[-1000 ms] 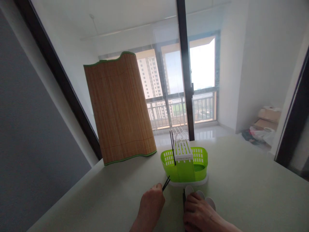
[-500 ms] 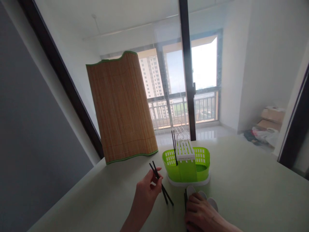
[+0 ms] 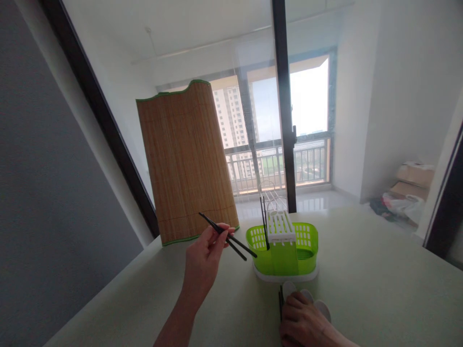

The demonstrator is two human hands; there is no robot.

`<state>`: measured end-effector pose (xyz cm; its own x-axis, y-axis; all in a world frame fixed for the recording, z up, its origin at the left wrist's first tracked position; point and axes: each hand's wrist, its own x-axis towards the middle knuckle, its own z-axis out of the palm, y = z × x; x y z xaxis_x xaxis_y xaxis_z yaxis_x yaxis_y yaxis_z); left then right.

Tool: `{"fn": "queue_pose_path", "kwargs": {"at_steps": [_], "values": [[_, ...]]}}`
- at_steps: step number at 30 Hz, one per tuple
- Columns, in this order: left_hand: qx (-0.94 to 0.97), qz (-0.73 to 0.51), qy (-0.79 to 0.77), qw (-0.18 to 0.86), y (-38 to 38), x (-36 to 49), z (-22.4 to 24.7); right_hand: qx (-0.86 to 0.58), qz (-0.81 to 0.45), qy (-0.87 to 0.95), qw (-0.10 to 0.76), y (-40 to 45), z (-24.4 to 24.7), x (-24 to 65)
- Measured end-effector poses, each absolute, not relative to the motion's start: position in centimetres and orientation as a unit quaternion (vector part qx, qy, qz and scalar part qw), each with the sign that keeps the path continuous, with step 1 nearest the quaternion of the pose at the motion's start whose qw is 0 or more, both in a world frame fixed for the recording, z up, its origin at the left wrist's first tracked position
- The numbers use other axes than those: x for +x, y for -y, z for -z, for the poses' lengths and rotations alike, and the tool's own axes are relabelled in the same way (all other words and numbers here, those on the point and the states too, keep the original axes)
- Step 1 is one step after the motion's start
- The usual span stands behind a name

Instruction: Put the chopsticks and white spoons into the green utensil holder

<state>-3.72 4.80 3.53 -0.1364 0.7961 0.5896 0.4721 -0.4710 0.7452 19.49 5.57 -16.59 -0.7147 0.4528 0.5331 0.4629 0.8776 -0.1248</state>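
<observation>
Head view: black chopsticks pinched in the left hand, above the table beside the green holder.

The left hand [image 3: 203, 255] was closed on a pair of black chopsticks [image 3: 227, 236], fingertips gripping near mid-length, tips angled down toward the green holder [image 3: 284, 253], not touching it. More chopsticks stood upright in its white rack [image 3: 280, 225]. The right hand [image 3: 303, 324] lay flat on the table [image 3: 369, 294], fingers covering white spoons [image 3: 318, 306] and a dark stick; whether it gripped them could not be told. The chopsticks appeared light, stiff and smooth, likely to slide against each other; a hold near the middle or thicker end should keep the pair aligned. A bamboo mat [image 3: 186, 161] stood behind.
</observation>
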Motion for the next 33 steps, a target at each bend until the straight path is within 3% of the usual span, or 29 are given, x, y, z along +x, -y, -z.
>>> {"fn": "queue_pose_path", "kwargs": {"at_steps": [6,13,23,27,33], "values": [[0.660,-0.612,-0.426,0.092,-9.6,-2.2,-7.6,-0.223,0.039,0.916,0.332,-6.0,17.3,19.4],[0.668,-0.512,-0.504,0.193,-18.0,-0.7,-2.9,-0.200,0.115,0.907,0.353,-7.2,19.0,18.9],[0.694,-0.453,-0.506,0.240,-20.8,1.3,1.1,-0.210,0.162,0.893,0.363,-7.6,19.6,18.5],[0.707,-0.450,-0.506,0.204,-20.6,1.6,0.7,-0.198,0.162,0.895,0.366,-7.6,19.5,18.7],[0.676,-0.510,-0.528,0.064,-16.1,1.0,1.3,-0.203,0.153,0.901,0.352,-7.6,19.4,18.7]]}}
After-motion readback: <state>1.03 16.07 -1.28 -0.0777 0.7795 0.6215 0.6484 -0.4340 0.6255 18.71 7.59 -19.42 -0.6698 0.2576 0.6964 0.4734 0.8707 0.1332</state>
